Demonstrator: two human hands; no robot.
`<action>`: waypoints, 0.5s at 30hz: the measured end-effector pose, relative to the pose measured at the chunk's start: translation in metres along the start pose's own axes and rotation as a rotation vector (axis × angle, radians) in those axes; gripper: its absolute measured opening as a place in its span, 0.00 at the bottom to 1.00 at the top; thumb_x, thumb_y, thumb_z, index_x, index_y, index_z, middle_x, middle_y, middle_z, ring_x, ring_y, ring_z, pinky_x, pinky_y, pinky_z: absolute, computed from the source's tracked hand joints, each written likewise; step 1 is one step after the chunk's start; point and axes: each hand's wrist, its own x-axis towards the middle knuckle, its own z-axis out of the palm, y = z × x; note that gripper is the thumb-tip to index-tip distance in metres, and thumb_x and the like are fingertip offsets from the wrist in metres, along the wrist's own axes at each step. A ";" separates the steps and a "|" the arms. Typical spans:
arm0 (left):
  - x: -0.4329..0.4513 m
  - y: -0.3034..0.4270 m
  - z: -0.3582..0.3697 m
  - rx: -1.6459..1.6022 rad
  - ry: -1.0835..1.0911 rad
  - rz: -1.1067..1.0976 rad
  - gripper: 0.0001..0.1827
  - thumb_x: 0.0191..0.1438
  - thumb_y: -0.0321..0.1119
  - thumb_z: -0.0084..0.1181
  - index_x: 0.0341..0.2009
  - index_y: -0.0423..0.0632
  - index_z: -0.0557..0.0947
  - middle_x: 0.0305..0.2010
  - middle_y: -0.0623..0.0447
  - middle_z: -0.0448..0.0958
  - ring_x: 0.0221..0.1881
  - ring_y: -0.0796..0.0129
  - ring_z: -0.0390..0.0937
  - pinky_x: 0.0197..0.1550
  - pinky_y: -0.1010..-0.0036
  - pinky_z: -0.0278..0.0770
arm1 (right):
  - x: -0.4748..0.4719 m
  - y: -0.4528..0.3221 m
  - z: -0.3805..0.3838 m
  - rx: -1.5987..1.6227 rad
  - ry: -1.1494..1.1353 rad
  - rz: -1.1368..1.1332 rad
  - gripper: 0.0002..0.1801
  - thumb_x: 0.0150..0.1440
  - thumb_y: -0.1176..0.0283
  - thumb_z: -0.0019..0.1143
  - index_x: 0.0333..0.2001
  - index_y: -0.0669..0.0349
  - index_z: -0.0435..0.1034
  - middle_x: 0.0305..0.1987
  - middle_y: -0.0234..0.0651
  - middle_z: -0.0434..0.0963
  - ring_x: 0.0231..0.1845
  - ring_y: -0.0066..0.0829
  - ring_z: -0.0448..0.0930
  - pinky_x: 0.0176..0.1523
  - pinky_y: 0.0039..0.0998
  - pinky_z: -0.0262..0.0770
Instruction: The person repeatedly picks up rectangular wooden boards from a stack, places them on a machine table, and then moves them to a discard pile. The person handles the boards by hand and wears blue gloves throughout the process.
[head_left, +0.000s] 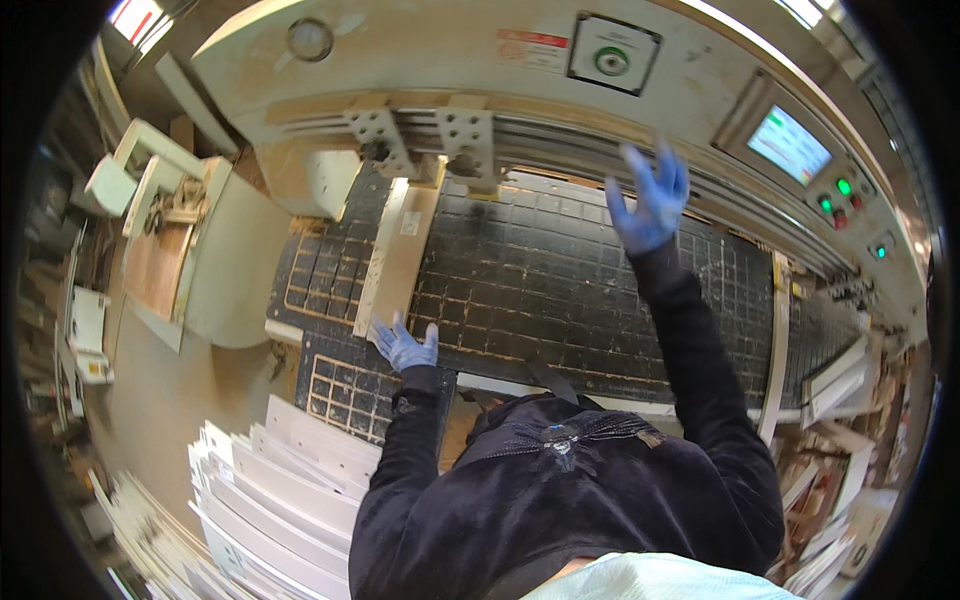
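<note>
A narrow pale panel (406, 251) with a small label lies on the black gridded machine bed (540, 292), its far end beneath the metal drill-head blocks (466, 142). At the near end of this panel is my left hand (405, 346) in a blue glove, fingers spread; whether they press on it I cannot tell. My right hand (651, 199), also gloved in blue, is stretched out over the far right side of the bed, below the rail (555, 135). Its fingers are apart, slightly blurred, and nothing is in them.
A lit touch screen (790, 144) and glowing green buttons (843, 187) sit on the machine's front at right. Stacked pale panels (285, 480) stand at lower left. A strip (775, 345) crosses the bed's right side. More boards (836, 382) lie at far right.
</note>
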 end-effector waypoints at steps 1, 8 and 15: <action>-0.006 0.009 -0.002 0.006 -0.031 0.015 0.43 0.38 0.53 0.64 0.59 0.56 0.66 0.69 0.37 0.41 0.70 0.43 0.39 0.68 0.56 0.40 | 0.035 0.000 -0.003 -0.022 0.133 -0.072 0.24 0.41 0.63 0.64 0.45 0.48 0.72 0.58 0.44 0.65 0.58 0.49 0.64 0.61 0.49 0.55; -0.045 0.049 -0.006 -0.126 -0.188 0.119 0.38 0.38 0.46 0.67 0.57 0.55 0.69 0.68 0.37 0.47 0.67 0.44 0.46 0.66 0.56 0.48 | 0.113 -0.002 0.010 -0.311 0.037 -0.057 0.30 0.43 0.60 0.59 0.54 0.41 0.66 0.58 0.45 0.64 0.62 0.51 0.60 0.64 0.57 0.45; -0.062 0.052 -0.012 -0.120 -0.222 0.253 0.38 0.38 0.50 0.66 0.56 0.56 0.69 0.67 0.39 0.49 0.67 0.45 0.47 0.66 0.56 0.48 | 0.091 0.016 0.012 -0.138 0.095 -0.204 0.29 0.41 0.62 0.60 0.51 0.41 0.69 0.59 0.47 0.63 0.63 0.51 0.60 0.65 0.56 0.45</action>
